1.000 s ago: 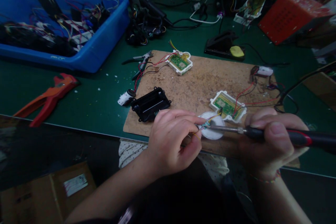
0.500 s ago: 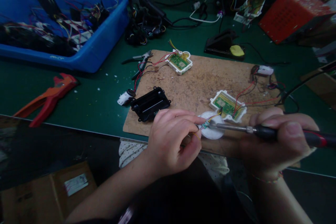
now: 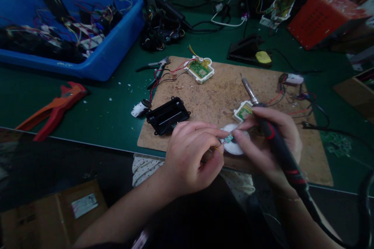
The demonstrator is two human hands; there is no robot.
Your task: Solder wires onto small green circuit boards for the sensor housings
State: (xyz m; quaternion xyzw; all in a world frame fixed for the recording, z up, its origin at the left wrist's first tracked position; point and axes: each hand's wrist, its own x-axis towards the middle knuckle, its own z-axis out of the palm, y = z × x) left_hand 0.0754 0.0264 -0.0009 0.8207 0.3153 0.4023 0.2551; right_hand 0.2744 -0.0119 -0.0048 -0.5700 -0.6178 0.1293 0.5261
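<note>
My left hand pinches a small green circuit board with thin wires, over a round white disc. A soldering iron lies across my right hand, held in its grip with the metal tip pointing up and away. The thumb and a finger of that hand come together at the small board's right end; a wire there is too small to make out. Just behind, a white housing with a green board is partly covered by the right hand. Left of the hands lies an open black case.
A brown work board lies on the green table. It carries another white housing and pliers at its edge. Around it are a blue bin of wired parts, red cutters, an iron stand and an orange box.
My right hand has drawn the soldering iron's tip off the small board and swung it upward. Its fingertips have moved in to the board. My left hand has stayed put.
</note>
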